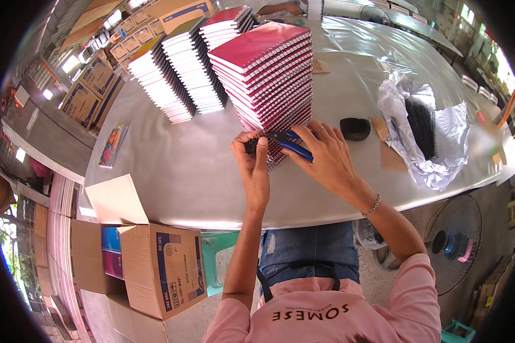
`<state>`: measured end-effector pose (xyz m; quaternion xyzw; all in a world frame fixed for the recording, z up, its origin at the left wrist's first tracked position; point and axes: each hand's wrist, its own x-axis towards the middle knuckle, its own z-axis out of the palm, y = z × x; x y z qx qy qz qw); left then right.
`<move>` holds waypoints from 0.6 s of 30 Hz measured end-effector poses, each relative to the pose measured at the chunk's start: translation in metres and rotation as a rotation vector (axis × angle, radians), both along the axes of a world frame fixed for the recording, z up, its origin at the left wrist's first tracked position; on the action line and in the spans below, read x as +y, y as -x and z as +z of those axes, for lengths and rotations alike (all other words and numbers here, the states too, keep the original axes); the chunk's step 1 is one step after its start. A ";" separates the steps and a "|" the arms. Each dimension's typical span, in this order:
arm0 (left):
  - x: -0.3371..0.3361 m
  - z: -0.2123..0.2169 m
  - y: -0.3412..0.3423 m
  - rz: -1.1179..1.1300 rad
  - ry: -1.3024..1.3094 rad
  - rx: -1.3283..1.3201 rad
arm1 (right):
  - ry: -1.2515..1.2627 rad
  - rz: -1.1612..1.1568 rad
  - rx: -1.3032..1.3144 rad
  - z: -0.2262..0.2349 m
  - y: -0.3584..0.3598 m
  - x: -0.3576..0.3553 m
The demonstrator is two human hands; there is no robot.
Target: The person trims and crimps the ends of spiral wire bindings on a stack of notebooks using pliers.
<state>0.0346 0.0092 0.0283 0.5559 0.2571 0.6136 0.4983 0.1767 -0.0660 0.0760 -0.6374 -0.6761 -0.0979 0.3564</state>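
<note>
Working at the near edge of a pale grey table point(212, 188), the person had both hands at the foot of a tall stack of red spiral-bound notebooks point(266, 74). The left hand point(253, 166) was closed in a narrow pinch, thumb and fingers gripping the dark wire spine of the notebook point(273, 153) lying lowest and nearest. The right hand point(325, 157) was wrapped around a pair of blue-handled pliers point(292, 143), whose dark nose pointed left and met the spine just beside the left fingertips (the exact point of contact was hidden between the two hands). A thin bracelet point(373, 206) sat on the right wrist.

Behind the red stack stood several more stacks of notebooks point(180, 77) with white page edges and dark spirals, leaning away toward the far left. To the right of the hands, a small black rounded object point(355, 128) lay on the table, near a brown piece of card point(390, 154). Further right, a crumpled clear plastic bag point(440, 143) held a bundle of black binding coils point(422, 126).

Below the table's left edge, an open cardboard box point(154, 268) stood on the floor with blue and pink packs showing inside. A floor fan point(453, 243) stood at lower right.
</note>
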 end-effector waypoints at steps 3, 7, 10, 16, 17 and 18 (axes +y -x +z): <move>-0.001 0.001 0.000 -0.006 0.008 0.001 | -0.067 -0.003 -0.009 0.001 0.000 -0.002; 0.000 0.000 0.000 -0.019 0.020 -0.008 | -0.074 0.003 0.005 0.001 0.001 0.000; 0.000 0.000 0.000 -0.019 0.016 -0.003 | -0.035 0.015 0.023 0.004 0.001 -0.001; -0.001 0.001 0.000 -0.001 0.002 0.016 | -0.055 0.004 -0.036 0.004 0.002 0.003; -0.001 0.002 0.000 -0.001 0.003 0.014 | 0.005 -0.001 -0.001 0.004 0.002 0.003; -0.001 0.002 -0.001 0.002 0.003 0.011 | 0.066 -0.005 0.034 0.004 0.004 0.002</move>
